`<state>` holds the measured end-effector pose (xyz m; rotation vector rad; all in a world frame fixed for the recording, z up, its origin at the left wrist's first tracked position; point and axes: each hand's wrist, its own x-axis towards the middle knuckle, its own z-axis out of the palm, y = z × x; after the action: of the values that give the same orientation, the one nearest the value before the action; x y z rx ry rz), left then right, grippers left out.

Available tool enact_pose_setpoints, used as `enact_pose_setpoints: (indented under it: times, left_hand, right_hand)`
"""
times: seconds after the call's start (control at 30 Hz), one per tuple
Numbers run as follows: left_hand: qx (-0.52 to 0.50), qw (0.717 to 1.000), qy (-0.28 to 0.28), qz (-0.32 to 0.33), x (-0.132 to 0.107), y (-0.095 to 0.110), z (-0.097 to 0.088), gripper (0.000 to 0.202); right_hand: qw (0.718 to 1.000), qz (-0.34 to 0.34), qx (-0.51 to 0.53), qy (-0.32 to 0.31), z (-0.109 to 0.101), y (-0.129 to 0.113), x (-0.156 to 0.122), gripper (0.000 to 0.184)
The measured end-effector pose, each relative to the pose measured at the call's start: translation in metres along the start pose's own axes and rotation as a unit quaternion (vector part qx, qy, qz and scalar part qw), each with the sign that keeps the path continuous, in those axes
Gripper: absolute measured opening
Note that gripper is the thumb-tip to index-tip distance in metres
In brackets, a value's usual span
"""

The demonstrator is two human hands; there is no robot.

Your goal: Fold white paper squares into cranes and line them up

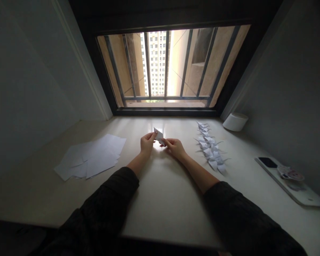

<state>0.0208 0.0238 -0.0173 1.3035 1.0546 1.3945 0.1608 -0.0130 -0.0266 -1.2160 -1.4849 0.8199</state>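
Both hands are working over the far-middle of the pale countertop (162, 199), short of the barred window (160, 67). Left hand (147, 142) is pinching the left side of a small folded white paper piece (159, 135) between thumb and fingers; right hand (176, 147) is pinching its lower right edge the same way. The piece is sitting between the two hands, tilted, one corner pointing up and far-left; whether it's touching the counter, can't tell. Loose white sheets (101, 154) are lying fanned and overlapping to the left. Folded paper cranes (210, 152) are lining up in a near-to-far cluster right of the right hand. White cylindrical container (235, 121) is leaning in view at far right, by the wall. Phone-like slab (300, 195) is lying flat nearer, along the right side.
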Motion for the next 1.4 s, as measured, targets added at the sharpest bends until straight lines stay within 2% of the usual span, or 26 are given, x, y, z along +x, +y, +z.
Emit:
enact_pose_setpoints:
  times: [0.17, 0.5, 0.73, 0.97, 1.13, 1.4]
  left_hand:
    - [0.006, 1.000, -0.027, 0.011, -0.005, 0.005, 0.002, 0.041]
    - [-0.019, 0.999, 0.007, -0.033, -0.004, 0.006, 0.003, 0.043]
    - [-0.003, 0.996, -0.084, -0.002, -0.007, 0.008, 0.005, 0.039]
    - [-0.011, 0.993, -0.113, -0.004, -0.004, 0.007, 0.002, 0.037]
    - [-0.030, 0.995, -0.100, 0.000, -0.003, 0.010, 0.001, 0.035]
    - [-0.099, 0.992, -0.068, -0.048, 0.000, 0.008, 0.001, 0.038]
  right_hand:
    - [1.000, 0.011, -0.016, 0.021, 0.001, -0.005, -0.004, 0.039]
    - [0.988, 0.052, 0.142, -0.016, 0.005, -0.009, 0.000, 0.046]
    - [0.982, 0.082, 0.163, 0.037, 0.002, -0.016, -0.002, 0.046]
    - [0.990, 0.049, 0.127, 0.023, 0.000, -0.011, -0.001, 0.046]
    - [0.994, 0.032, 0.106, 0.016, 0.000, -0.009, -0.001, 0.045]
    - [0.994, 0.029, 0.100, -0.011, 0.003, -0.007, -0.002, 0.042]
